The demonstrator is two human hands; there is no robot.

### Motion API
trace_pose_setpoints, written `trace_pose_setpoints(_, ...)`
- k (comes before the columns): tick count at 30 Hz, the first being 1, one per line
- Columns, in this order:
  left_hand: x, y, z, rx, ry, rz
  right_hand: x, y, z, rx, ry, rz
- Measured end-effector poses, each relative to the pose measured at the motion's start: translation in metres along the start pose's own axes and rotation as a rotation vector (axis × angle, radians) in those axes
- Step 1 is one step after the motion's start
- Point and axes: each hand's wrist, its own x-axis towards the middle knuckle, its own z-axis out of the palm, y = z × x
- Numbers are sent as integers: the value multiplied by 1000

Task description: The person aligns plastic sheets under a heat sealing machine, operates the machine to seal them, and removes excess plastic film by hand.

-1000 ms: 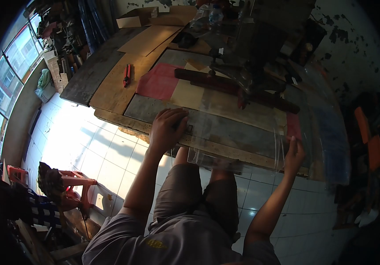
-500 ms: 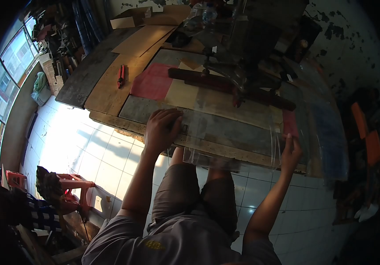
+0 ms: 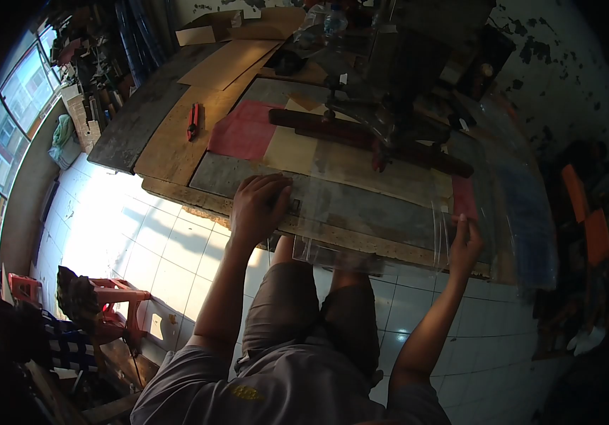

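Note:
A clear plastic sheet (image 3: 368, 219) lies across the front of the worktable and hangs over its edge. My right hand (image 3: 466, 244) pinches its right side between thumb and fingers. At the table's front left, my left hand (image 3: 258, 205) rests on the grey surface with its fingers curled together; whatever is under them is hidden. A small dark fitting (image 3: 294, 206) sits just right of that hand. Beyond the sheet, a long dark red bar (image 3: 361, 138) of a press-like machine (image 3: 389, 120) stands over a yellow pad (image 3: 290, 151) and pink cloth (image 3: 242, 131).
A red cutter knife (image 3: 193, 122) lies on the wooden board at left, near cardboard pieces (image 3: 230, 64). More clear plastic (image 3: 524, 219) hangs at the table's right end. A red stool (image 3: 124, 301) stands on the tiled floor, lower left.

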Motion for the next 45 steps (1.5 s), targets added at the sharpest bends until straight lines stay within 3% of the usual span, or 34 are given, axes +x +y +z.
trace_pose_setpoints(45,0,1,-1,1,14,3,-1,14,0,32,1,-2)
